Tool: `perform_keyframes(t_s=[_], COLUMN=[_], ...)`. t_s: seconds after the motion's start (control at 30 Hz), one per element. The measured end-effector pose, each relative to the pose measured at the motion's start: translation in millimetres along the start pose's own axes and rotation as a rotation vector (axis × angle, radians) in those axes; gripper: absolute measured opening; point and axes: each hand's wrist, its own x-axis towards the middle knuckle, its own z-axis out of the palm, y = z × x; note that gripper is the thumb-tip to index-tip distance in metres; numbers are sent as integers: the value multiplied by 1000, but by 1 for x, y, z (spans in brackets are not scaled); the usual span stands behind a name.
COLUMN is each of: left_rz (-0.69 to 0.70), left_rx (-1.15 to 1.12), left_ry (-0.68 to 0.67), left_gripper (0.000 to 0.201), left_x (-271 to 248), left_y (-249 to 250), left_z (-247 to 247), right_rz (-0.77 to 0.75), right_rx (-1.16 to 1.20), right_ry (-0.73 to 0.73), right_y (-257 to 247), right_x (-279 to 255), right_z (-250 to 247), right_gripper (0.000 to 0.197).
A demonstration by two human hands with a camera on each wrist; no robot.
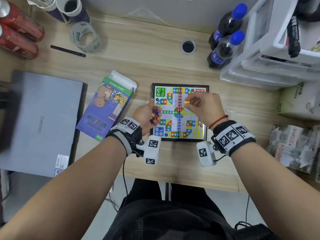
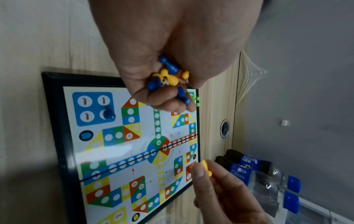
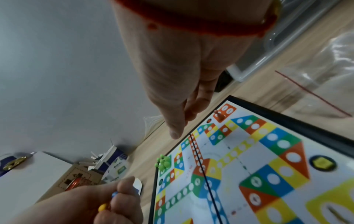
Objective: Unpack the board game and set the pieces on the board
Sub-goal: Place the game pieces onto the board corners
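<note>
From the head view, the game board (image 1: pixel 180 112) lies unfolded flat on the wooden desk (image 1: pixel 138 66) at the centre of the frame, with the opened game box (image 1: pixel 105 108) just to its left, so the unpacking itself looks done. Four green pawns (image 1: pixel 161 91) stand bunched in the green corner at the board's upper left, and one blue pawn (image 1: pixel 161 129) stands in the blue corner at the lower left. The left hand (image 1: pixel 149 116) hovers over the board's left edge, fingers curled around a handful of loose pawns (image 1: pixel 154 116); the right hand (image 1: pixel 204 106) hangs over the upper right of the board, pinching a single yellow pawn (image 1: pixel 186 102). In the left wrist view, the cupped left hand (image 2: pixel 172 60) fills the upper centre, closed around blue and yellow pawns (image 2: pixel 168 77), with a brownish one possibly among them; at the lower right, fingertips (image 2: pixel 199 171) nip the yellow pawn (image 2: pixel 206 167) above the orange corner, where one orange pawn (image 2: pixel 189 168) seems to stand. In the right wrist view, that orange pawn (image 3: pixel 220 116) shows at centre right, the green cluster (image 3: pixel 163 162) at lower centre, and the yellow home (image 3: pixel 333 209) in the lower right corner bears no pawn that I can see. By my reckoning green is finished, while blue, orange and yellow are mostly left.
</note>
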Motion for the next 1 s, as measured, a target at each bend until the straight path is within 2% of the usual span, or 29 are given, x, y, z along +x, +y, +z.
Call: perform_keyframes(t_s=[0.1, 0.27, 0.5, 0.6, 0.8, 1.0], left_rz=[5, 20, -3, -37, -91, -86], left_rx=[56, 119, 55, 4, -51, -32], left_ry=[27, 20, -91, -142, -182, -212], left_gripper=[51, 50, 48, 47, 55, 68], left_x=[0, -5, -14, -17, -24, -24], left_y=[-4, -12, -30, -37, -45, -50], left_z=[-5, -4, 29, 42, 57, 63], right_rz=[-15, 50, 59, 53, 78, 67], right_rx=[-51, -116, -176, -185, -119, -92], right_ry=[3, 0, -150, -167, -141, -186], right_y=[8, 29, 51, 54, 62, 64], right_x=[-11, -35, -69, -74, -76, -76], right_z=[6, 2, 3, 8, 10, 10], right_gripper=[9, 8, 12, 14, 12, 15])
